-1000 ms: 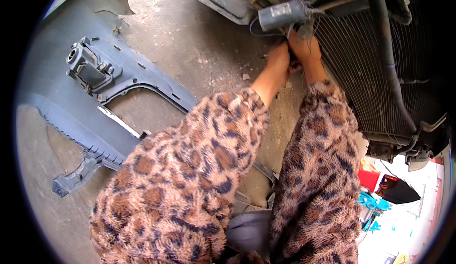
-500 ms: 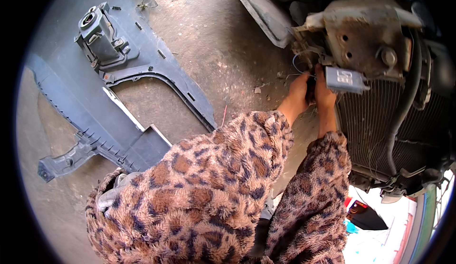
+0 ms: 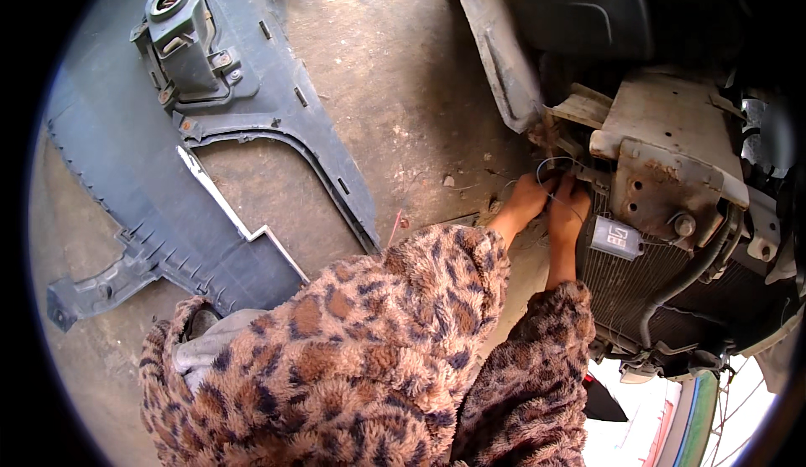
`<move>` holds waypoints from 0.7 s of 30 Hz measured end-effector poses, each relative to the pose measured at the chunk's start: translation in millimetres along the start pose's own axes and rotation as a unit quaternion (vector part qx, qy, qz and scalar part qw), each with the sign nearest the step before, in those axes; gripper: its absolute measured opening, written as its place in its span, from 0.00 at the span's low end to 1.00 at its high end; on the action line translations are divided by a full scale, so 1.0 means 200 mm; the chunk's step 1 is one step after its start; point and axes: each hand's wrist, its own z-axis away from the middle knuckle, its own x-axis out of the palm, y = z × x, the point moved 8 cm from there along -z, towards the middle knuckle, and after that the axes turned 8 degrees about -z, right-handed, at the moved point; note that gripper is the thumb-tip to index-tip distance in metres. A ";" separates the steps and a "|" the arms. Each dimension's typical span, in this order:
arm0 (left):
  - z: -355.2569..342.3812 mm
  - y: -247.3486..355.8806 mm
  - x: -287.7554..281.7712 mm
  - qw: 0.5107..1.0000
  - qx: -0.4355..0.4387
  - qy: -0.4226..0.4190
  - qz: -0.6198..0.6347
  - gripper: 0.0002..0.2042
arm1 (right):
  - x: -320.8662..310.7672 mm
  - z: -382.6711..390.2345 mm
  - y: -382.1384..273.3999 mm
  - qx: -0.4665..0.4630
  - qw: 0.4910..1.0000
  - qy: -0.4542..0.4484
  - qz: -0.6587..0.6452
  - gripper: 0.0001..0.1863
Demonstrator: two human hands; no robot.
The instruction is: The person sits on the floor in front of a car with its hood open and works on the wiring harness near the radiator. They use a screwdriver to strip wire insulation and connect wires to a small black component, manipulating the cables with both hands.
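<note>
My left hand (image 3: 526,201) and my right hand (image 3: 568,208) are close together beside the front of a car, fingers bent inward and nearly touching. A thin wire (image 3: 547,161) loops around and over the fingertips. What the fingers pinch is small and hidden between them. Just above my right hand is the rusty end of a metal frame rail (image 3: 667,186). Below that rail, a small grey box with pale markings (image 3: 617,238) sits against the radiator (image 3: 625,286), close to my right wrist.
A large grey car bumper cover (image 3: 126,165) lies on the concrete floor (image 3: 378,72) at left, with a round lamp housing (image 3: 180,39) attached. A worn panel (image 3: 499,55) hangs at the upper middle. A black hose (image 3: 680,280) curves down across the radiator.
The view has shifted, so the car front sits lower in it and more of the rail shows. My hands are still together, now higher against the rail's end, with the wire loop over them.
</note>
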 end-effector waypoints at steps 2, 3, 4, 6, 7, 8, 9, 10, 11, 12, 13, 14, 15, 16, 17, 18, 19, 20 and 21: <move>-0.01 -0.01 0.05 0.999 0.032 -0.009 0.012 0.17 | -0.03 -0.01 -0.03 0.008 0.997 0.013 0.079 0.21; -0.06 -0.05 0.05 0.998 0.067 0.011 0.013 0.16 | -0.04 -0.01 -0.05 -0.022 0.998 0.019 0.060 0.21; -0.05 0.00 0.04 0.995 0.097 0.030 0.012 0.16 | -0.03 -0.02 -0.02 -0.045 0.998 0.024 0.040 0.20; -0.02 0.02 0.05 0.996 0.083 0.033 -0.021 0.16 | -0.05 -0.01 -0.02 -0.107 0.994 0.015 0.028 0.19; 0.02 0.04 0.06 0.996 0.071 0.029 -0.038 0.16 | -0.07 0.01 -0.02 -0.082 0.997 0.002 0.004 0.18; 0.02 0.05 0.03 0.997 0.062 0.035 -0.011 0.16 | -0.05 0.02 -0.09 -0.068 0.997 -0.014 -0.032 0.17; 0.03 0.06 0.02 0.998 0.052 0.041 0.016 0.16 | -0.03 0.03 -0.12 -0.054 0.996 -0.030 -0.068 0.17; 0.04 0.06 0.04 0.997 0.038 0.037 0.049 0.17 | -0.05 0.03 -0.06 -0.067 0.997 0.006 -0.038 0.16; 0.02 0.04 0.03 0.999 0.009 0.035 0.038 0.17 | -0.05 0.04 -0.06 -0.059 0.995 0.043 -0.074 0.16; 0.01 0.02 0.00 0.999 -0.021 0.034 0.026 0.17 | -0.03 0.06 -0.08 -0.049 0.989 0.079 -0.111 0.15; 0.01 -0.01 0.01 0.998 -0.055 0.024 0.016 0.17 | -0.07 0.08 -0.06 -0.038 0.982 0.121 -0.141 0.15; 0.02 -0.02 0.01 0.998 -0.060 0.033 0.016 0.19 | -0.08 0.07 -0.03 -0.063 0.989 0.136 -0.009 0.13; 0.02 -0.02 0.02 0.998 -0.046 0.051 0.013 0.18 | -0.08 0.07 -0.02 -0.094 0.986 0.129 0.046 0.12; 0.02 0.00 0.02 0.997 -0.027 0.070 0.009 0.18 | -0.06 0.07 -0.04 -0.126 0.979 0.124 0.098 0.11; 0.02 0.01 0.02 0.996 -0.009 0.089 0.005 0.18 | -0.05 0.06 -0.03 -0.130 0.979 0.114 0.110 0.11; 0.01 0.01 0.00 0.994 0.035 0.104 -0.006 0.17 | -0.03 0.06 -0.02 -0.122 0.981 0.103 0.107 0.11; 0.00 -0.04 0.03 0.995 0.004 0.088 0.047 0.16 | -0.04 0.06 -0.01 -0.115 0.983 0.093 0.107 0.11; 0.00 -0.10 0.04 0.992 -0.031 0.071 0.099 0.16 | -0.06 0.07 0.01 -0.108 0.985 0.086 0.106 0.11; -0.01 -0.16 0.07 0.985 -0.068 0.055 0.150 0.15 | -0.05 0.08 0.04 -0.098 0.987 0.078 0.105 0.11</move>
